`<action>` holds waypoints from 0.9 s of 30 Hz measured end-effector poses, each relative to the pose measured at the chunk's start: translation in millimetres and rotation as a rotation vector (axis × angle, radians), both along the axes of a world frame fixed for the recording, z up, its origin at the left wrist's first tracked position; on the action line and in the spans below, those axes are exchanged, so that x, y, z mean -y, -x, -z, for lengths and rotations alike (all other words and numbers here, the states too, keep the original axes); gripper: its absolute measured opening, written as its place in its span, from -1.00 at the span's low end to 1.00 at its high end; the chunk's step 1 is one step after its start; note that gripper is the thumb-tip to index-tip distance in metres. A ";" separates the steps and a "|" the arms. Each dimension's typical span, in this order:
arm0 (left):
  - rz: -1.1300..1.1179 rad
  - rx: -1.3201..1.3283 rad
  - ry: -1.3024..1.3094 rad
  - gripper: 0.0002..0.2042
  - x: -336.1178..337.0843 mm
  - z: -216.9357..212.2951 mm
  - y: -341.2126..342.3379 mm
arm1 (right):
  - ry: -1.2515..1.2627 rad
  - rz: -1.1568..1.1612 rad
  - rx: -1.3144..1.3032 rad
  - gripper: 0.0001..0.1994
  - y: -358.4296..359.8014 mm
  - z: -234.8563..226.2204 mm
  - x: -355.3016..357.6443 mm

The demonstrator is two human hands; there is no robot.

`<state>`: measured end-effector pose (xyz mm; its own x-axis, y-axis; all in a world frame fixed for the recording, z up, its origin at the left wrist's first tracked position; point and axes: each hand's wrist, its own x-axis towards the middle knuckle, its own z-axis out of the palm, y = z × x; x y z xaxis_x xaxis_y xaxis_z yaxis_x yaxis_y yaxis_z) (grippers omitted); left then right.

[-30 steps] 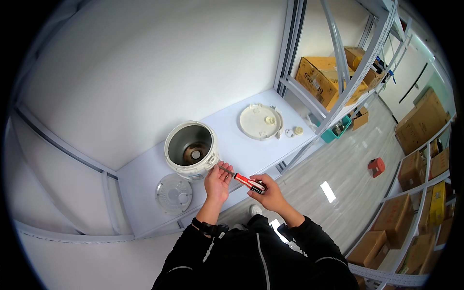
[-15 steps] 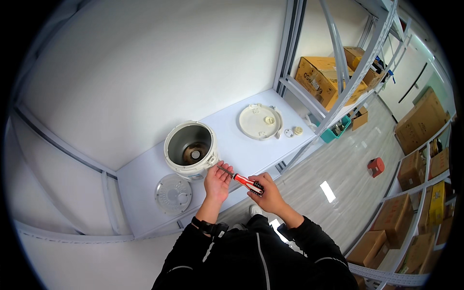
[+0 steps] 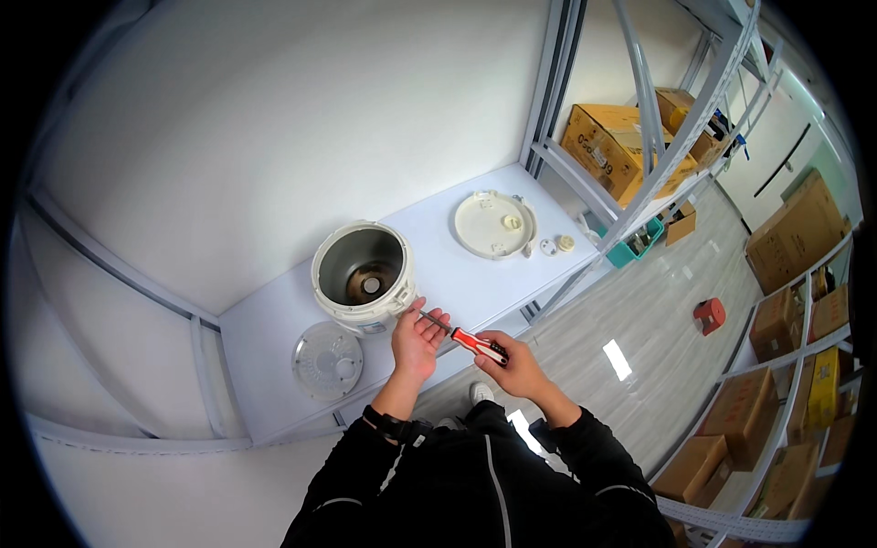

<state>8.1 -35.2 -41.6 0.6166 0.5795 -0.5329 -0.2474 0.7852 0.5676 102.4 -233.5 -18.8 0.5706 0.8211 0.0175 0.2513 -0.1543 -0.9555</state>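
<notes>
My right hand (image 3: 519,367) is wrapped round the red, white and black handle of a screwdriver (image 3: 479,345). Its thin metal shaft points left, toward the side of a white rice cooker body (image 3: 370,318). My left hand (image 3: 417,347) is palm up beside the cooker, fingers loosely spread and slightly curled, with the shaft passing between thumb and fingers. Whether the tip touches the cooker is too small to tell. The cooker stands lidless, its grey inside showing a brown-stained bottom with a round centre piece. A round, perforated metal plate (image 3: 327,362) lies in front of it.
A cream round lid part (image 3: 493,225) holding a small ring lies on the white table (image 3: 457,274); two small round parts (image 3: 557,246) sit beside it. Shelving with cardboard boxes (image 3: 626,146), a teal bin (image 3: 630,247) and a red stool (image 3: 710,316) are to the right.
Both hands and the screwdriver have shifted slightly to the right in the picture. The fingers of my left hand look a little more spread. The cooker and other parts have stayed in place.
</notes>
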 end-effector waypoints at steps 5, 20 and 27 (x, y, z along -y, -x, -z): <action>0.089 0.051 -0.113 -0.66 8.5 -3.8 4.7 | 0.029 -0.027 0.015 -0.60 -12.7 4.5 10.2; 0.147 -0.011 -0.243 -0.81 15.2 17.4 -56.5 | 0.092 -0.083 0.318 -0.62 -115.1 -24.9 32.6; 0.118 -0.369 -0.765 -0.88 21.9 59.4 -116.3 | 0.134 -0.144 0.375 -0.63 -209.1 -34.4 38.2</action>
<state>124.4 -57.1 -101.0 0.5597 0.8043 -0.1998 0.1164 0.1624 0.9798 311.5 -271.8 15.6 0.4241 0.9012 0.0892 0.6056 -0.2090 -0.7679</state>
